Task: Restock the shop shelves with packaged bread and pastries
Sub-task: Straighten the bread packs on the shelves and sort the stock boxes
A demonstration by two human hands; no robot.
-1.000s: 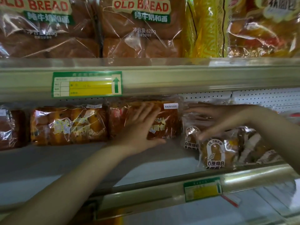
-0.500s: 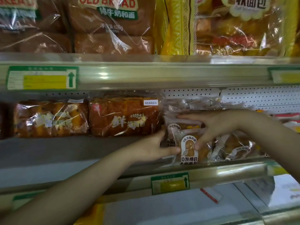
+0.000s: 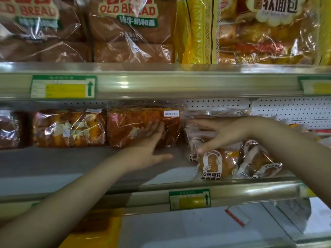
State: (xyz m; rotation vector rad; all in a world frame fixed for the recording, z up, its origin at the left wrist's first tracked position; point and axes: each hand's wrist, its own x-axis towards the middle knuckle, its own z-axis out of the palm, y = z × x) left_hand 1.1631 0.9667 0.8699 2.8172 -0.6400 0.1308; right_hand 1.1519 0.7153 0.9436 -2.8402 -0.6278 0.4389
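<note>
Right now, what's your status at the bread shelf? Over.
Left hand flat against the red bread pack. Right hand spread over the small bun packs. Nothing between hands and packs on the middle shelf.

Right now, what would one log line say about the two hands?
left hand: flat on red bread pack | right hand: spread over small bun packs | place: middle shelf

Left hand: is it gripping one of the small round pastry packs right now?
No, the left hand lays straight fingers flat against the red-brown loaf pack, apart from the small pastry packs.
</note>
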